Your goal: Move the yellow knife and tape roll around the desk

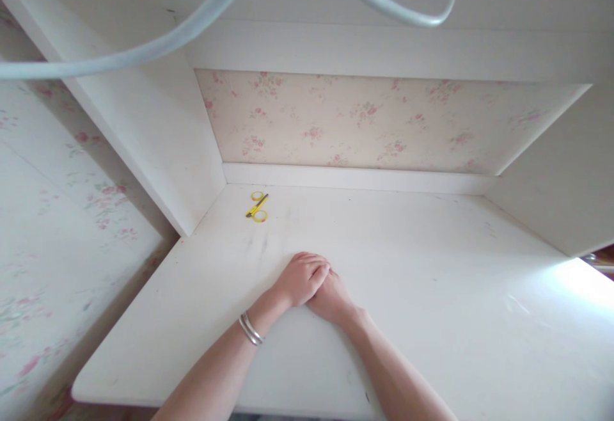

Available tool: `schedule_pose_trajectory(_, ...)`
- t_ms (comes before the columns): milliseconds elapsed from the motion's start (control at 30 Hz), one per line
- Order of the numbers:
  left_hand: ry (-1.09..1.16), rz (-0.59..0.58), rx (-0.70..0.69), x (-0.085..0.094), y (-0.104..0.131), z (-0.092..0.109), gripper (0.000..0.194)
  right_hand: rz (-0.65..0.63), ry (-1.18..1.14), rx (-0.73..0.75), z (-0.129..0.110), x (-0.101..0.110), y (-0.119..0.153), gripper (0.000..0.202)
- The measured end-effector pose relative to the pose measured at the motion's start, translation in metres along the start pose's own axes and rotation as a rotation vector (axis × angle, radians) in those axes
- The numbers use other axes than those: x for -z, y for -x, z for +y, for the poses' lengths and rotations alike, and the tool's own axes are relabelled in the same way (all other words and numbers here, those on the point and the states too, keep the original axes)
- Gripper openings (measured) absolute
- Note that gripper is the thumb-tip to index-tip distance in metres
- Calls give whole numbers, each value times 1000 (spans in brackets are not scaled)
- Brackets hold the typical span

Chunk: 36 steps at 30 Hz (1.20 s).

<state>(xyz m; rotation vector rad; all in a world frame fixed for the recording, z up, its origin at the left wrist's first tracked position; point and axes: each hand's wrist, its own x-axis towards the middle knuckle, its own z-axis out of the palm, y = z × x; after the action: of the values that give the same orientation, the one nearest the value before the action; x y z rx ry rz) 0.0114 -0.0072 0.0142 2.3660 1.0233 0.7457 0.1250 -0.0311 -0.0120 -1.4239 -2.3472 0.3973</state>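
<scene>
My left hand (pixel 303 278), with silver bangles (pixel 251 329) at its wrist, lies over my right hand (pixel 332 298) near the middle of the white desk. Its fingers are folded across the back of the right hand, and the right hand's fingers are hidden beneath. Farther back on the left, apart from both hands, lies a yellow and black utility knife (pixel 259 205). Two small yellow rings that look like tape rolls (pixel 252 196) lie beside it, one behind and one in front, close to or touching the knife.
The white desk (pixel 407 267) has side panels (pixel 163 133) at left and right and an overhead board (pixel 359 50). Flowered wallpaper (pixel 345 120) shows at the back. A pale cable or tube (pixel 192 34) crosses the top of the view. Bright light falls on the right edge.
</scene>
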Motion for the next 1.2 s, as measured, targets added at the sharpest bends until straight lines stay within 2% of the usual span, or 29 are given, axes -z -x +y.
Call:
schedule_pose_trajectory(600, -14, -12, -1, 1, 0, 0, 39, 36, -1, 26, 0, -1, 1, 47)
schedule_pose_trajectory(933, -11, -32, -2, 0, 0, -1, 40, 6, 23, -2, 4, -7, 2, 47)
schedule_pose_trajectory(1200, -8, -19, 10, -1, 0, -2, 39, 16, 16, 8, 2, -5, 1, 48)
